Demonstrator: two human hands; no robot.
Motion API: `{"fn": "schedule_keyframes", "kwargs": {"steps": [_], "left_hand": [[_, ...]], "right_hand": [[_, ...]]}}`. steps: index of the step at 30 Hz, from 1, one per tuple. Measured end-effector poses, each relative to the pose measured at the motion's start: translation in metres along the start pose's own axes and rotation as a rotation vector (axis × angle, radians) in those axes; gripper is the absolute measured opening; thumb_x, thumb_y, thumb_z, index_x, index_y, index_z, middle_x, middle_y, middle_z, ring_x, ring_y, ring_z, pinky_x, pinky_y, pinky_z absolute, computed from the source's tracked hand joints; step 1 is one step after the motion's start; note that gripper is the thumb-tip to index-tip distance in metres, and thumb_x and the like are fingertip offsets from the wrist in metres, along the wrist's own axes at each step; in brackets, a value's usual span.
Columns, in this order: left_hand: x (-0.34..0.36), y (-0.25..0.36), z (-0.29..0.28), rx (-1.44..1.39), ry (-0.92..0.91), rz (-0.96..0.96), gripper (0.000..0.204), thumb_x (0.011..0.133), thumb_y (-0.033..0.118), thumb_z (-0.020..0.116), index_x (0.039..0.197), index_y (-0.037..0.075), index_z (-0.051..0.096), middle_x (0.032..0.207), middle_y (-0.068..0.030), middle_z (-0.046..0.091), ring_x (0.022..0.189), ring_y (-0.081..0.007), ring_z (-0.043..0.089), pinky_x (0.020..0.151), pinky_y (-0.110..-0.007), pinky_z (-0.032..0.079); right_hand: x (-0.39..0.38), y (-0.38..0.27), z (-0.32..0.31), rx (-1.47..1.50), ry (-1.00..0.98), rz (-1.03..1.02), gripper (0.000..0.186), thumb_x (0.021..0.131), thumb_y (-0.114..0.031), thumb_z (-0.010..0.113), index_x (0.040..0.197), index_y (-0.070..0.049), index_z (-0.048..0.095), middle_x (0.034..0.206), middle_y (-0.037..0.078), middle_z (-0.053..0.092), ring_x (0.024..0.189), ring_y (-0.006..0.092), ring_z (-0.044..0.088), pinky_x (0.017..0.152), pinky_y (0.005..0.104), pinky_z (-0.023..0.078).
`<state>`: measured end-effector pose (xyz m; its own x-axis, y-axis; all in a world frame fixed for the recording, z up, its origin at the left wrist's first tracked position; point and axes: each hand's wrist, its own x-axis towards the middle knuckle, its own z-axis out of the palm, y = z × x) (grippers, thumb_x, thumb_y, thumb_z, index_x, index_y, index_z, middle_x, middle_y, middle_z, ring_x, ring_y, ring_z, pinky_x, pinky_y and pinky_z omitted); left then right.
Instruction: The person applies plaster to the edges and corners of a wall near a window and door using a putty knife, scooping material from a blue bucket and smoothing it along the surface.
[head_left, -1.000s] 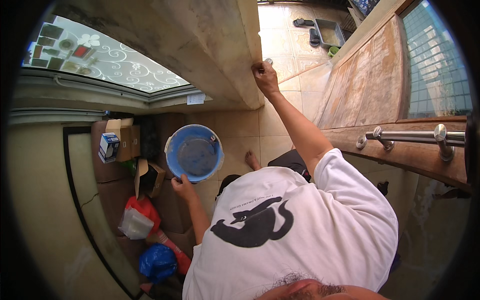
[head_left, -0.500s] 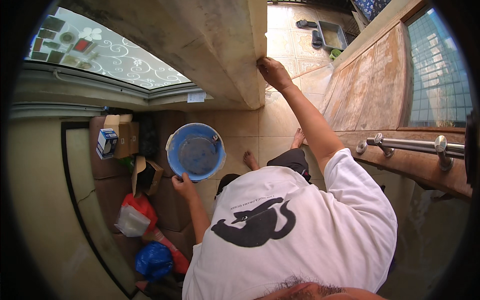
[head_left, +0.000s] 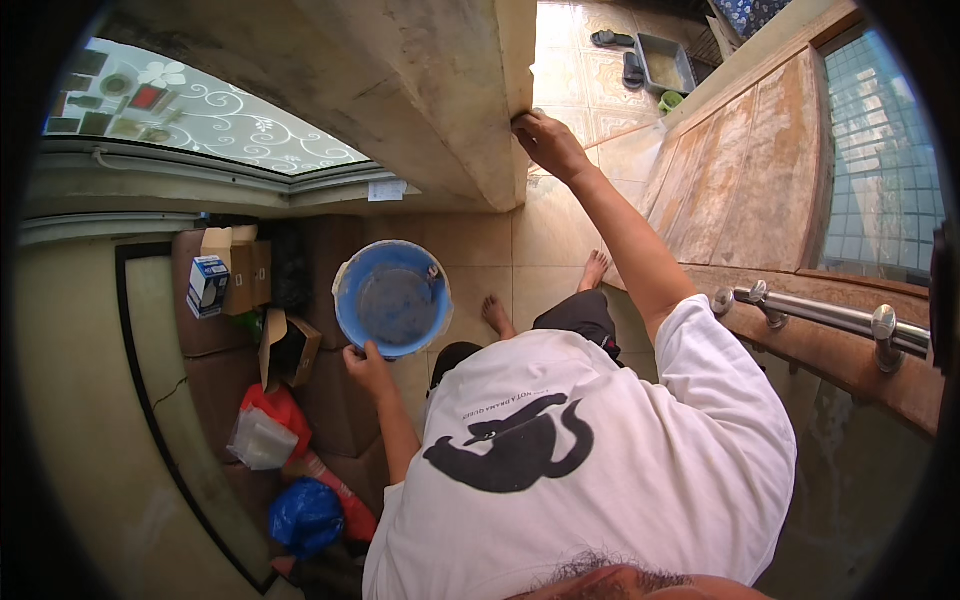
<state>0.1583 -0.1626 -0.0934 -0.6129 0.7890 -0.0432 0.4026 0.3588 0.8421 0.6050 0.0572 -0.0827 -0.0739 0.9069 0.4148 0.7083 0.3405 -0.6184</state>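
Observation:
My left hand [head_left: 370,366] grips the lower rim of a round blue bucket [head_left: 395,300], thumb on the edge and fingers beneath. The bucket hangs tilted toward me, its inside stained pale grey, with a small pale-and-dark object [head_left: 434,275] clinging to its right inner side. My right arm reaches far forward. At its end, my right hand [head_left: 548,140] presses bent, closed fingers against the vertical edge of a blotchy plastered wall [head_left: 440,100]. Its fingertips are partly hidden, and I cannot make out what, if anything, they pinch.
Cardboard boxes [head_left: 288,348], a red bag [head_left: 285,415] and a blue plastic bag [head_left: 305,515] lie on a brown sofa at left. A wooden door [head_left: 720,195] with a metal handle [head_left: 830,318] stands at right. Beyond are black slippers [head_left: 633,70] and a grey tray [head_left: 665,65].
The view has tilted slightly. My right hand remains at the wall edge, with its fingers shifted a little, and my left hand still holds the bucket.

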Motion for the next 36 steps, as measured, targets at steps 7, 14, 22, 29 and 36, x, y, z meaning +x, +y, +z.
{"fn": "schedule_keyframes", "kwargs": {"steps": [7, 14, 22, 29, 36], "left_hand": [[-0.001, 0.013, 0.014, 0.015, -0.015, -0.009, 0.016, 0.084, 0.012, 0.060, 0.084, 0.000, 0.050, 0.076, -0.0023, 0.050, 0.065, -0.0124, 0.048, 0.059, -0.030, 0.046], [0.002, 0.021, 0.034, 0.028, -0.022, -0.025, 0.017, 0.083, 0.013, 0.061, 0.084, 0.000, 0.051, 0.075, -0.0022, 0.049, 0.067, -0.0131, 0.047, 0.062, -0.030, 0.045], [0.007, 0.021, 0.041, 0.065, -0.042, -0.009, 0.019, 0.082, 0.015, 0.062, 0.083, -0.001, 0.050, 0.077, -0.0030, 0.048, 0.069, -0.0149, 0.045, 0.065, -0.032, 0.043], [0.000, 0.034, 0.040, 0.085, -0.075, -0.012, 0.016, 0.082, 0.012, 0.062, 0.086, 0.000, 0.053, 0.081, -0.0010, 0.049, 0.074, -0.0130, 0.045, 0.067, -0.029, 0.041], [-0.003, 0.033, 0.042, 0.020, -0.063, -0.024, 0.018, 0.083, 0.016, 0.062, 0.087, 0.001, 0.052, 0.076, -0.0016, 0.051, 0.067, -0.0128, 0.047, 0.063, -0.030, 0.043]], "right_hand": [[-0.002, 0.001, 0.004, 0.004, 0.004, 0.027, 0.012, 0.089, -0.008, 0.059, 0.101, -0.007, 0.062, 0.100, 0.015, 0.066, 0.089, 0.0380, 0.066, 0.076, 0.0454, 0.054], [-0.003, -0.006, 0.019, 0.012, 0.115, 0.099, 0.012, 0.087, -0.004, 0.057, 0.098, -0.005, 0.062, 0.096, 0.018, 0.065, 0.086, 0.0388, 0.065, 0.073, 0.0469, 0.053], [-0.014, 0.006, 0.022, 0.075, 0.072, 0.235, 0.009, 0.088, -0.006, 0.056, 0.096, -0.004, 0.062, 0.097, 0.020, 0.066, 0.090, 0.0411, 0.064, 0.076, 0.0482, 0.052], [-0.011, 0.021, 0.025, 0.119, -0.003, 0.154, 0.010, 0.089, -0.010, 0.059, 0.098, -0.006, 0.063, 0.096, 0.019, 0.068, 0.091, 0.0401, 0.066, 0.077, 0.0477, 0.053], [-0.006, 0.022, 0.023, -0.023, -0.057, 0.116, 0.010, 0.089, -0.011, 0.060, 0.097, -0.007, 0.065, 0.097, 0.017, 0.068, 0.090, 0.0384, 0.067, 0.075, 0.0468, 0.054]]}}
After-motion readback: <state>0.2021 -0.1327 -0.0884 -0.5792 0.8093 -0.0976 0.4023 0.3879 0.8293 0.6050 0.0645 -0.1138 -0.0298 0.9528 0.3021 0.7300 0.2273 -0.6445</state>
